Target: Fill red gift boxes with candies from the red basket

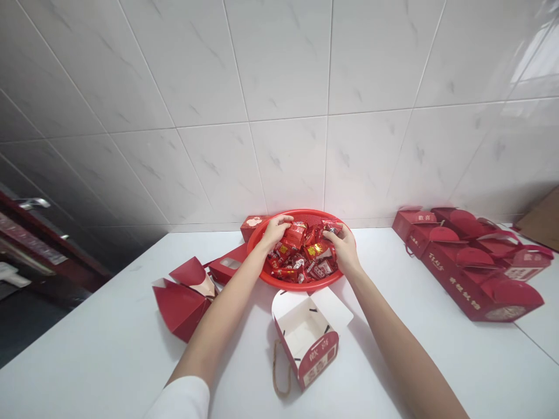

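A red plastic basket [305,286] holds many red-wrapped candies [301,265]. Over its left part, my left hand [276,228] is closed on a red packet [294,234]. At the right side of the basket my right hand [343,244] pinches another red wrapped candy [332,226]. In front of the basket stands a small red and white box [305,331] with its top open and its inside bare. A twine handle [282,372] hangs at the box's left side.
Folded red boxes [186,299] lie left of the basket, beside a flat windowed box [229,263]. Several closed red boxes [471,262] stand on the right. A cardboard piece [541,218] is at the far right. A tiled wall [288,157] rises behind the white table [109,349].
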Action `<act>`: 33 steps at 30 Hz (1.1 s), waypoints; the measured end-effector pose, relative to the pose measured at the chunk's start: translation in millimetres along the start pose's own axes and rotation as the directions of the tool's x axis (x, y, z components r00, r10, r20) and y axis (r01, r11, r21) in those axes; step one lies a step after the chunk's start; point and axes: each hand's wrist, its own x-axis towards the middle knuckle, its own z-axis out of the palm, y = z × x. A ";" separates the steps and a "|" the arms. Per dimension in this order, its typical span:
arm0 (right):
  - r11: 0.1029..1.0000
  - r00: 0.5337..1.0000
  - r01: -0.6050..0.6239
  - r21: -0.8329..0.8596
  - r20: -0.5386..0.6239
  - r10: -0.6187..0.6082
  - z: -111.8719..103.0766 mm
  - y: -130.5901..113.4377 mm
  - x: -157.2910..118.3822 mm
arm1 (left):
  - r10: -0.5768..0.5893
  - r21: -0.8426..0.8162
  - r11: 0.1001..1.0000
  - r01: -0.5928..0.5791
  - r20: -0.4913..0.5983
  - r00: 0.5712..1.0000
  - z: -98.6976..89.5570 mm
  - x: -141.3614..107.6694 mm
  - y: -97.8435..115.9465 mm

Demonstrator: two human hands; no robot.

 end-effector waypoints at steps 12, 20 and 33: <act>0.999 1.000 0.015 -0.038 -0.012 -0.016 0.6 1.1 0.7 | -0.006 0.311 0.950 -0.023 0.092 0.996 -2.1 3.4 -10.3; 0.999 1.000 0.001 -0.050 -0.005 -0.002 0.6 -0.9 -1.1 | -0.124 0.599 0.786 -0.154 0.397 0.909 2.0 -3.9 -16.3; 0.998 1.000 -0.008 -0.058 0.005 0.008 1.9 -3.1 -2.7 | -0.331 0.801 0.574 -0.171 0.418 0.846 5.5 -11.3 0.6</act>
